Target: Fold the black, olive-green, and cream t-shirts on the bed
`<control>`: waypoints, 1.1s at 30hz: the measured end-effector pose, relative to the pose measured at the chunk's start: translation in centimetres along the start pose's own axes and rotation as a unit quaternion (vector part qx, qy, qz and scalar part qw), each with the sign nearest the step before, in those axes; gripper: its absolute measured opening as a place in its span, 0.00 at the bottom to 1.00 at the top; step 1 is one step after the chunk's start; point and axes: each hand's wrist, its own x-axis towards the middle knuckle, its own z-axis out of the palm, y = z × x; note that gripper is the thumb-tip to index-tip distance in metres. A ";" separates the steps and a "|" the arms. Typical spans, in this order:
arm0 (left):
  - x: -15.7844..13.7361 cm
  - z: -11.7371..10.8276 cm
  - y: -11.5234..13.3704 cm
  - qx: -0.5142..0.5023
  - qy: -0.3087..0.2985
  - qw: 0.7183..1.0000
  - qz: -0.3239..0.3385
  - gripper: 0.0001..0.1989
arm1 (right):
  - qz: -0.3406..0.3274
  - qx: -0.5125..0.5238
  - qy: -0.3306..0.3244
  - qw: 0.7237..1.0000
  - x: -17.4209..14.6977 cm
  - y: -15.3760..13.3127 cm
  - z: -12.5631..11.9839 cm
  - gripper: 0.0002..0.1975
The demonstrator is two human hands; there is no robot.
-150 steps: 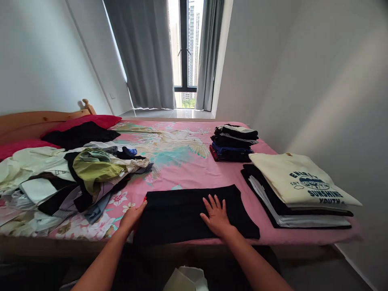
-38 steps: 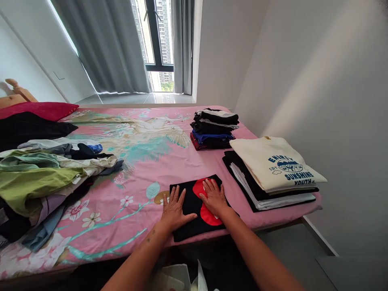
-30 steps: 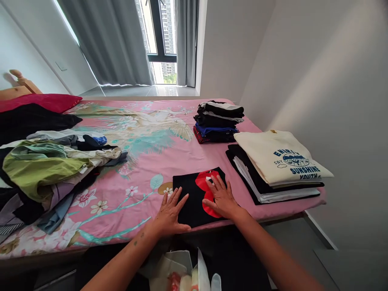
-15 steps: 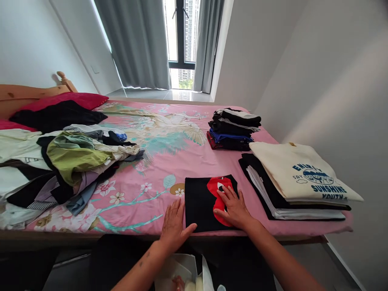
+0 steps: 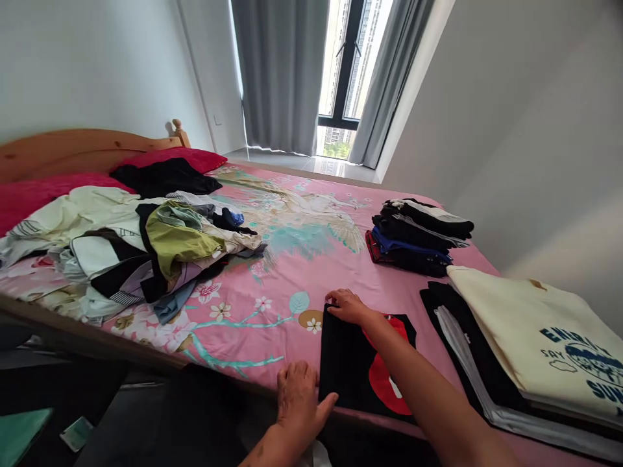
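Observation:
A black T-shirt [image 5: 343, 363] with a red heart-and-eye print lies folded into a rectangle at the bed's near edge. My right hand [image 5: 348, 306] reaches across it to the far left corner, fingers curled down and closed on the cloth there; the forearm covers part of the print. By the near left corner rests my left hand [image 5: 298, 395], fingers slightly bent on the bedsheet and thumb spread over the shirt's corner. To the right stands a stack of folded clothes with a cream printed shirt [image 5: 549, 318] on top.
A loose heap of clothes [image 5: 185, 240] covers the left of the bed, with a black garment [image 5: 165, 176] and red pillows [image 5: 189, 157] behind. A second folded pile [image 5: 418, 233] sits farther back on the right. The pink floral bedsheet [image 5: 302, 279] runs between them.
My right hand has moved from the heart print to the shirt's far left corner and closed there. My left hand stays near the near left corner. The view has turned left and tilted.

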 end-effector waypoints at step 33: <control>19.8 -20.5 2.3 -0.425 0.028 0.905 0.020 0.18 | -0.084 0.200 0.263 0.940 -3.1 -1.1 -23.6 0.11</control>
